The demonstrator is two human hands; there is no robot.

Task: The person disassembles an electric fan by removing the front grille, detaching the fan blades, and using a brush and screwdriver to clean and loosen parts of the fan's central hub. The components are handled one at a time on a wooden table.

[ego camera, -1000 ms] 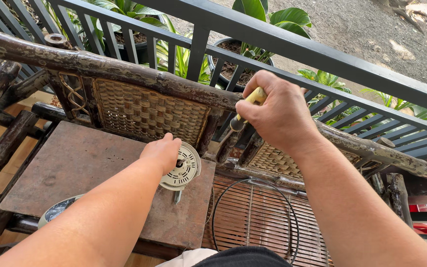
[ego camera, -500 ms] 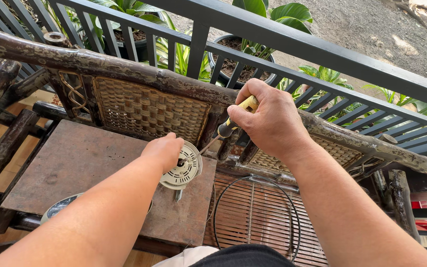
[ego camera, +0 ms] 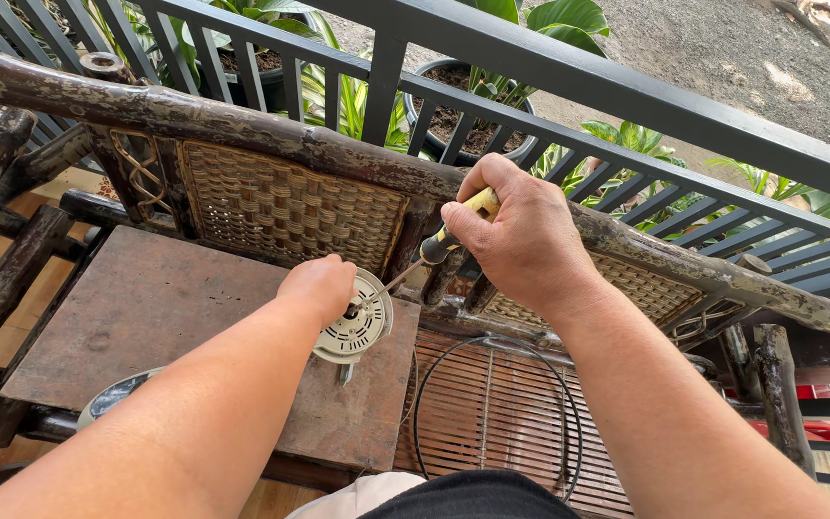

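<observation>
**Screwdriver tip at the hub of a round white part, steadied on a wooden seat**

The left hand (ego camera: 317, 284) rests closed over the upper left edge of a round white slotted disc (ego camera: 357, 329), holding it on edge against the brown wooden seat board (ego camera: 146, 317); the disc sits at the board's right end, roughly at 7 o'clock from the right hand. The right hand (ego camera: 521, 240) is wrapped tight around a screwdriver (ego camera: 439, 245) with a yellow and black handle; only the handle's ends show at either side of the fist; its thin metal shaft slants down toward 8 o'clock and its tip meets the dark centre of the disc, just beside the left fingers.

At 5 o'clock from the disc, a black wire ring with cross bars (ego camera: 492, 413) lies flat on the slatted seat to the right of the board; at 8 o'clock, near the board's front edge, a round pale-rimmed piece (ego camera: 112, 396) is half hidden by the left forearm. Behind stand the bench's woven rattan back (ego camera: 290, 207) and rough dark top rail (ego camera: 194, 111); beyond it a dark metal railing (ego camera: 626, 101) and potted green plants (ego camera: 530, 24).
</observation>
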